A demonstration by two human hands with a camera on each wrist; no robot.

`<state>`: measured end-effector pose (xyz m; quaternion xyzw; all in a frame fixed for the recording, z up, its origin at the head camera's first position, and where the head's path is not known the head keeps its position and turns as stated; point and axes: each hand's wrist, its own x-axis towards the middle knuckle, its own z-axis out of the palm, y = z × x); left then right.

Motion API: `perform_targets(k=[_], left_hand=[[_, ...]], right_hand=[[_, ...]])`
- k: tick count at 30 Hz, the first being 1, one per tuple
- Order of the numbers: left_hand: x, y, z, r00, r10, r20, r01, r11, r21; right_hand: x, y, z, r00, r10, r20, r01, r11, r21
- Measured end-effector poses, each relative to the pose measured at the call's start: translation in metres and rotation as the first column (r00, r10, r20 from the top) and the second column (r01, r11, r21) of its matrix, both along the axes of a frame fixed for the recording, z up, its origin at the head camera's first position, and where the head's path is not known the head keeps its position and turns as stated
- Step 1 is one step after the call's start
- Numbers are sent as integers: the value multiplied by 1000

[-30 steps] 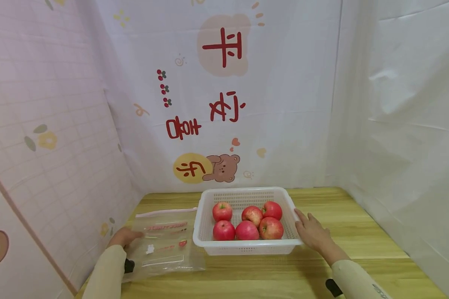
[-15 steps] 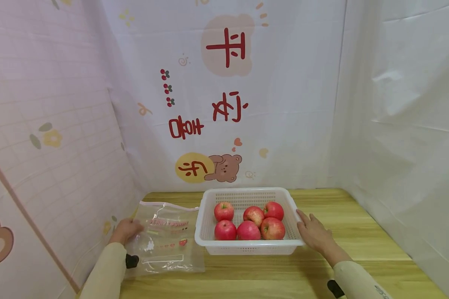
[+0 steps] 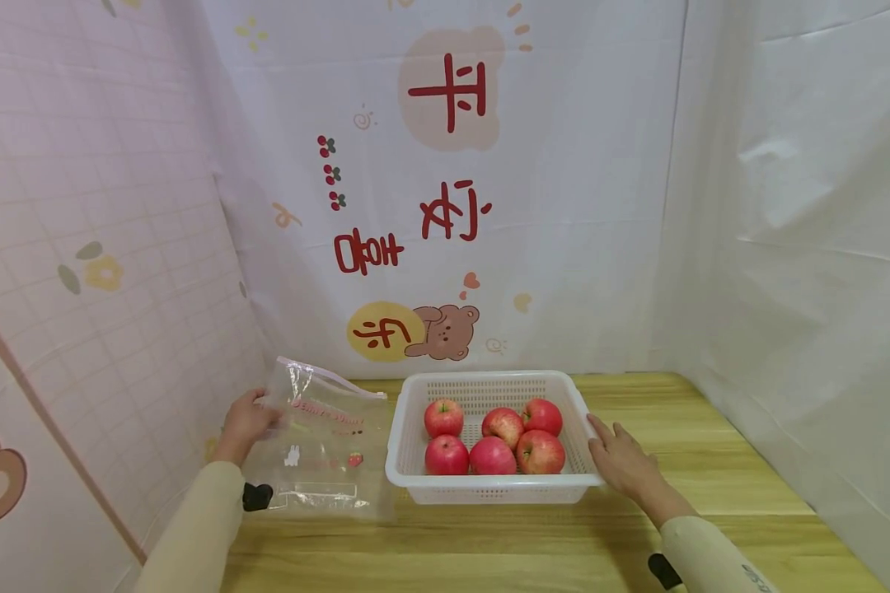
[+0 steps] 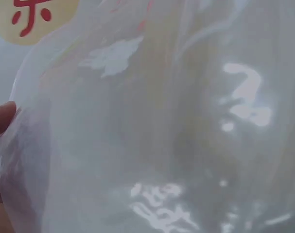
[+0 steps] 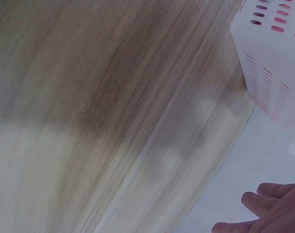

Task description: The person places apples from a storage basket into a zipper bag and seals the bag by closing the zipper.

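Observation:
My left hand (image 3: 248, 420) pinches the left edge of a clear zip bag (image 3: 319, 449) with printed pink letters and a strawberry. The bag hangs tilted, its slider strip along the top. In the left wrist view the bag (image 4: 113, 131) fills most of the picture, with the thumb (image 4: 2, 119) on its near side. My right hand (image 3: 626, 461) rests with extended fingers at the right rim of a white plastic basket (image 3: 500, 492). Several red apples lie in the basket, among them a front middle apple (image 3: 493, 456). The right wrist view shows spread fingers (image 5: 256, 204) below the basket wall (image 5: 268, 63).
The basket and bag are over a wooden table (image 3: 445, 552). A white printed cloth (image 3: 578, 206) hangs behind the table, with more cloth along the left and right sides. A dark wrist strap (image 3: 257, 497) shows below my left hand.
My left hand has lifted the bag by its left edge, so its zip strip has risen toward the back cloth. The right hand has stayed at the basket rim, and the apples have not moved.

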<state>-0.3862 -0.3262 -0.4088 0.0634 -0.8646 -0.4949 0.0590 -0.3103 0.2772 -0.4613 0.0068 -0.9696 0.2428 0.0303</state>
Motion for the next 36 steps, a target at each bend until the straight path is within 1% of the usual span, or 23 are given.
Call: perform_targets(k=[3, 8, 12, 16, 19, 22, 26, 28, 29, 30, 33, 35, 36], left_hand=[[1, 2, 8, 998, -2, -64, -1, 999, -44], [4, 6, 20, 984, -16, -177, 6, 998, -56], [9, 11, 28, 970, 5, -243, -19, 998, -55], [17, 18, 35, 958, 47, -283, -57, 998, -28], [22, 24, 37, 942, 76, -326, -89, 996, -23], [25, 28, 34, 920, 104, -378, -119, 993, -16], [28, 35, 31, 887, 155, -435, -177, 984, -12], [29, 38, 28, 867, 181, -465, -214, 977, -18], [30, 40, 27, 853, 194, -484, -233, 972, -20], [30, 42, 25, 837, 209, -506, -254, 967, -21], [30, 48, 19, 775, 247, -582, -302, 953, 2], [31, 54, 13, 734, 269, -623, -313, 949, 41], [32, 57, 9, 718, 280, -638, -314, 947, 62]], right_hand=[[0, 1, -1, 1000, -2, 0, 2, 1000, 1], [0, 1, 0, 1000, -1, -1, 1, 1000, 1], [0, 1, 0, 1000, -1, 3, 1, 1000, -1], [-2, 0, -1, 1000, -2, 3, 2, 1000, 1], [-2, 0, 0, 1000, -4, 2, 4, 1000, 2], [0, -1, 1, 1000, -4, 4, 4, 1000, 3], [0, -1, 1, 1000, -4, 5, 4, 1000, 5], [0, -2, 1, 1000, -6, 5, 6, 1000, 4], [0, -2, 1, 1000, -7, 6, 7, 1000, 4], [0, -1, 1, 1000, -8, 7, 8, 1000, 2], [1, -1, 1, 1000, -10, 8, 10, 1000, -2], [1, -1, 1, 1000, -10, 7, 10, 1000, -2], [1, -1, 1, 1000, -10, 7, 10, 1000, -3]])
